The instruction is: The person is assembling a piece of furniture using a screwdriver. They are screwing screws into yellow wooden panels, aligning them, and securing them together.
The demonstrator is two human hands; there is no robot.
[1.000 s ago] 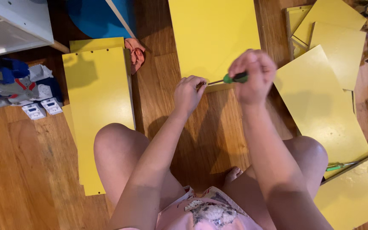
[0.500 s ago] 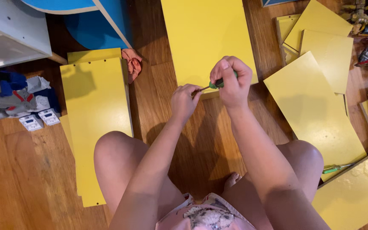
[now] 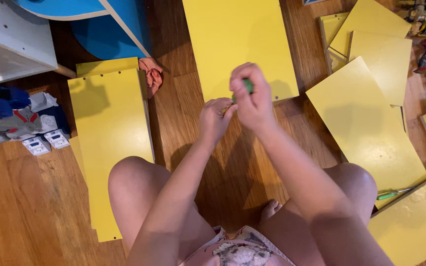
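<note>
Above the wooden floor (image 3: pixel 232 162), green-handled screwdriver (image 3: pixel 247 85) inside right hand (image 3: pixel 253 101) fingers, left hand (image 3: pixel 215 118) fingers pinching its tip.

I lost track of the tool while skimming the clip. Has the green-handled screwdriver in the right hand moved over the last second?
Yes. The green-handled screwdriver now sits over the big yellow panel's near edge; earlier it was over bare floor.

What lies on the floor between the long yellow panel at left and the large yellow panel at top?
In the head view, a crumpled orange cloth on bare wooden floor.
</note>
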